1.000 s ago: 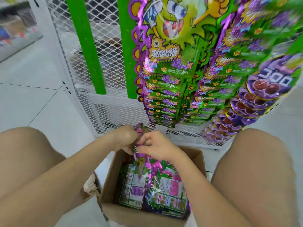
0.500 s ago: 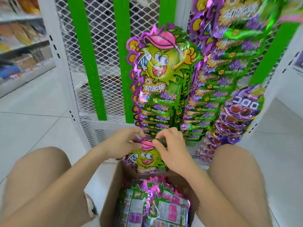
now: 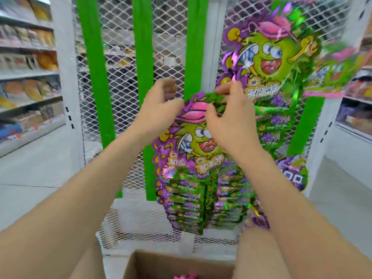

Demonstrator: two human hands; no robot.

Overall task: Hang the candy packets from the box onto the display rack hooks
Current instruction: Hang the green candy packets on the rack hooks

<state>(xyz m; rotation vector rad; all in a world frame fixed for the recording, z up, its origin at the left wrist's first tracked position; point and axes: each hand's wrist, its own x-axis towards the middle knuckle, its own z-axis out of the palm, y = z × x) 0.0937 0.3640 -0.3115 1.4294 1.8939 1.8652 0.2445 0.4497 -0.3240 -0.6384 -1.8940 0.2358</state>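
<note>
Right hand [image 3: 227, 121] pinches the packet [image 3: 189, 141] top, before the rack [image 3: 120, 81]. Left hand [image 3: 159, 113] curls at its edge; grip cannot be told. Box [image 3: 161, 262] below.

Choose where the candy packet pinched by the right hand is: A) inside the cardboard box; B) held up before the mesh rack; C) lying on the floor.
B: the right hand pinches the top of the candy packet up before the mesh rack, above the cardboard box.
</note>
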